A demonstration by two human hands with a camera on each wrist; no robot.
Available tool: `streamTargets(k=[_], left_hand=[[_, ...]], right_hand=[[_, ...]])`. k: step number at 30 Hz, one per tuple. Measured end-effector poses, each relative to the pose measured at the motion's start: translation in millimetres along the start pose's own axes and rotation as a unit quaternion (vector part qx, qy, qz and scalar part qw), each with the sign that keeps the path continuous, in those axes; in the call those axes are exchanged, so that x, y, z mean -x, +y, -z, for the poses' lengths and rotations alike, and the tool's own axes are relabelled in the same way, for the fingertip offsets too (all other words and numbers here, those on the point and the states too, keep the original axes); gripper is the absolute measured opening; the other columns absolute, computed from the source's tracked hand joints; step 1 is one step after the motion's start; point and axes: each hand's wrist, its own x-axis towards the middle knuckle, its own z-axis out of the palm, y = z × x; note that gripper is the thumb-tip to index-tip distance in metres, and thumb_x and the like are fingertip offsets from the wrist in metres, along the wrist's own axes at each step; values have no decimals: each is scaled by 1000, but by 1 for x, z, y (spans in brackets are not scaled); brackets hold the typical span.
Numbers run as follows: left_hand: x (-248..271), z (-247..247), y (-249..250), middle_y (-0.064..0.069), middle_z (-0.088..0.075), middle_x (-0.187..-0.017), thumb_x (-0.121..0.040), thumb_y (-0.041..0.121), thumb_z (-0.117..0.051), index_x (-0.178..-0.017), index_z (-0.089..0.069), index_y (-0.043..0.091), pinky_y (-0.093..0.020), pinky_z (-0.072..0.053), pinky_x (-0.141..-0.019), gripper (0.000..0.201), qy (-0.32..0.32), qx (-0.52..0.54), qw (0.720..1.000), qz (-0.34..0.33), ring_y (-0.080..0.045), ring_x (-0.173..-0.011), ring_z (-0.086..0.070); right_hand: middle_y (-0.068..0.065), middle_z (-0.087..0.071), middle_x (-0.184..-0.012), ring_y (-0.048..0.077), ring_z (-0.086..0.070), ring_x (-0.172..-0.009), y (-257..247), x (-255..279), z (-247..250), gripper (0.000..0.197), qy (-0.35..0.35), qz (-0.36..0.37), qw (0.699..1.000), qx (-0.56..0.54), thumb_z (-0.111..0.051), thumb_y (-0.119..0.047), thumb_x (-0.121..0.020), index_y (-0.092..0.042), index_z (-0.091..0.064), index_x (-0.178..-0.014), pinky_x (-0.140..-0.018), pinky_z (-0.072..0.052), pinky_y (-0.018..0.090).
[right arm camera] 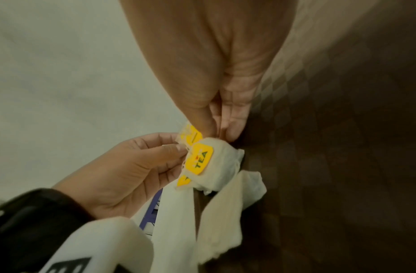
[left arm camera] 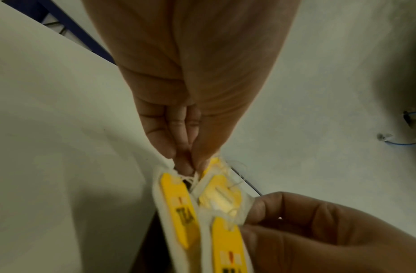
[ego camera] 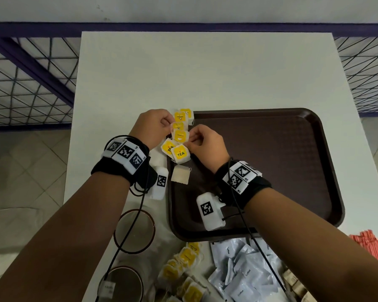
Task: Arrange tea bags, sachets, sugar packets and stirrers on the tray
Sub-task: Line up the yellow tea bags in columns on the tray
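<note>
My left hand (ego camera: 154, 127) pinches the far end of a tangled cluster of tea bags (ego camera: 179, 136) over the tray's (ego camera: 271, 162) far-left corner; my right hand (ego camera: 205, 144) pinches its near end. One loose tea bag (ego camera: 180, 174) lies on the tray just below.

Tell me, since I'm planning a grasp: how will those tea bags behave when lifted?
Probably floppy and light: the tea bags dangle limp between the left hand and right hand. Their strings look tangled, so they will likely lift as a clump.
</note>
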Motion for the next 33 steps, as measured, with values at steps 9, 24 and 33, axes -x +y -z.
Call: streamTargets(k=[9,24,33], left_hand=[[-6,3,-8,0,-67,-105,-81,11,-68,-107,-66,13,-20,-44,-79,26,27,41,998,31,-13,-86,-64],[-10,-3,-6,1,-61,-83,-85,12,-65,-92,-67,7,-7,-38,-63,9,10,8,1000,4,-11,-75,-55],[-7,-6,-4,-1,-62,-81,-83,14,-67,-94,-65,9,-21,-44,-71,12,40,21,998,32,-12,-75,-55]], right_hand=[[2,-69,-105,13,-62,-97,-2,-18,5,23,4,10,999,40,-52,-1,-86,-10,-67,-101,-86,-46,14],[5,-69,-110,15,-61,-105,-4,-33,8,30,2,21,997,75,-52,-1,-87,-10,-65,-112,-95,-42,19],[2,-66,-91,10,-61,-78,0,-14,5,19,48,-1,998,28,-54,-3,-85,-8,-64,-100,-73,-48,12]])
